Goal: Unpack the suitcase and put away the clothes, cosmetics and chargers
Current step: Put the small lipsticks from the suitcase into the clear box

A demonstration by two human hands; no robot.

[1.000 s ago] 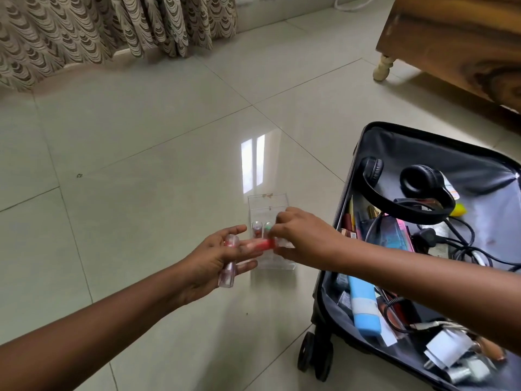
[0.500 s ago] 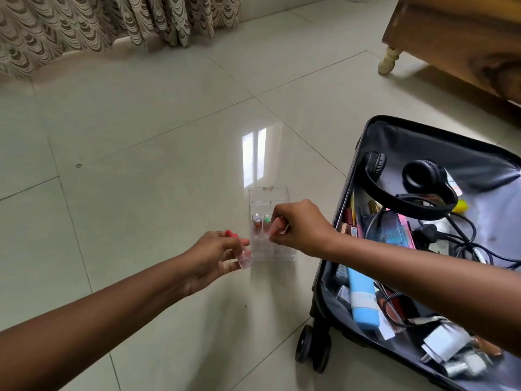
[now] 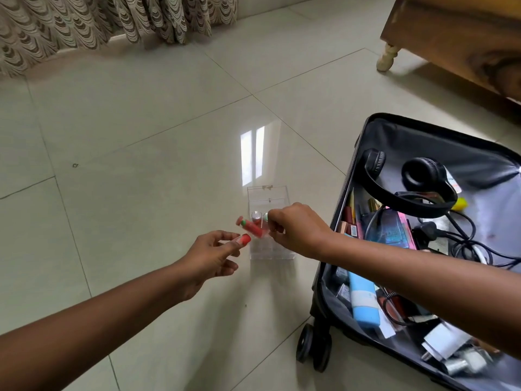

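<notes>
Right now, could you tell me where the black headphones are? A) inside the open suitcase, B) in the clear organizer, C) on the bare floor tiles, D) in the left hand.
A: the black headphones lie on the grey lining inside the open suitcase, above the tangled cables.

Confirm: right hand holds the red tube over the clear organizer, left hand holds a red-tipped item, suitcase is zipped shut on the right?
Not quite. The head view shows the suitcase lying open, headphones and cables inside. The rest stands: the right hand pinches the red tube over the clear organizer, and the left hand holds a red-tipped item.
</notes>
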